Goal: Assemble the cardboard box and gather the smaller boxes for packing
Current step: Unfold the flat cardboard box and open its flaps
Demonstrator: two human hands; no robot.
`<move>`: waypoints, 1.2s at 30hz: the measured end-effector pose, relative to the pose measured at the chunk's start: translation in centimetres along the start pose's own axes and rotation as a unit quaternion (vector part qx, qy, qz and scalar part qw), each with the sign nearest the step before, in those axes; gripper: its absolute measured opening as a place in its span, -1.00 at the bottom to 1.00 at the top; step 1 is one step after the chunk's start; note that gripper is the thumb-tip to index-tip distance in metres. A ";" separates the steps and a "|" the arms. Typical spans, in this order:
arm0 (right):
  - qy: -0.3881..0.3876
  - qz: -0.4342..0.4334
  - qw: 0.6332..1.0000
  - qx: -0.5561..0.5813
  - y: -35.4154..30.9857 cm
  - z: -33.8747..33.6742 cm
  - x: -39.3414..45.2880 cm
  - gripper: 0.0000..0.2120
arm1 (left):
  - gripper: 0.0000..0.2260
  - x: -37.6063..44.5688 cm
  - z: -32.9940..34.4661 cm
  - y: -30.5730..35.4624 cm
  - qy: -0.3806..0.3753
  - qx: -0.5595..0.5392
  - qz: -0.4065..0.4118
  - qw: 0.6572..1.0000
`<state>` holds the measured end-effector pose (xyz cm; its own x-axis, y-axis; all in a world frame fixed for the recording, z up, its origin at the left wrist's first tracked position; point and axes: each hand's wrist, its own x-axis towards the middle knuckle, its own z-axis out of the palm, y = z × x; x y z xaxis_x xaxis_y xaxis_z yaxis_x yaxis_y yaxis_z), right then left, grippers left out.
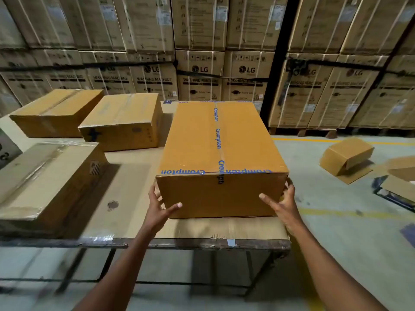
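A large brown cardboard box [215,142], taped shut with blue-lettered tape, stands on the right part of the table [134,230]. My left hand [160,205] grips its near left corner, thumb on the front face. My right hand [281,202] grips the near right corner, thumb on the front and fingers around the side. Three smaller closed boxes sit to the left: one at the near left [45,178], one in the middle [122,122], one at the far left [56,112].
Tall stacks of washing-machine cartons [202,52] fill the background on pallets. On the concrete floor at the right lie an open small box [347,157] and flattened cardboard [397,182]. The table's front edge is close to me.
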<state>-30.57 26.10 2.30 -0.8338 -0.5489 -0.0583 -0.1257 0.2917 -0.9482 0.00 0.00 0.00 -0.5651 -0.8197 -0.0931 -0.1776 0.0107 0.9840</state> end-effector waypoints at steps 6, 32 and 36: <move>-0.077 0.141 0.987 -0.026 4.1 0.6 1.1 0.25 | 0.23 0.8 0.5 -4.1 -0.043 0.008 -0.122 0.992; -0.060 -0.102 0.989 0.089 -3.5 -3.0 1.7 -0.07 | -0.08 0.3 2.1 3.2 0.070 -0.098 0.104 0.987; -0.009 -0.149 0.988 0.039 -6.9 -3.4 2.0 -0.04 | -0.27 0.3 0.8 7.3 0.118 -0.076 0.158 0.977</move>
<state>-33.21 25.68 9.77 -0.7558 -0.6160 0.2219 -0.3218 0.0544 -0.9452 -2.13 0.34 6.99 -0.3677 -0.8985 0.2398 0.1079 0.2149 0.9707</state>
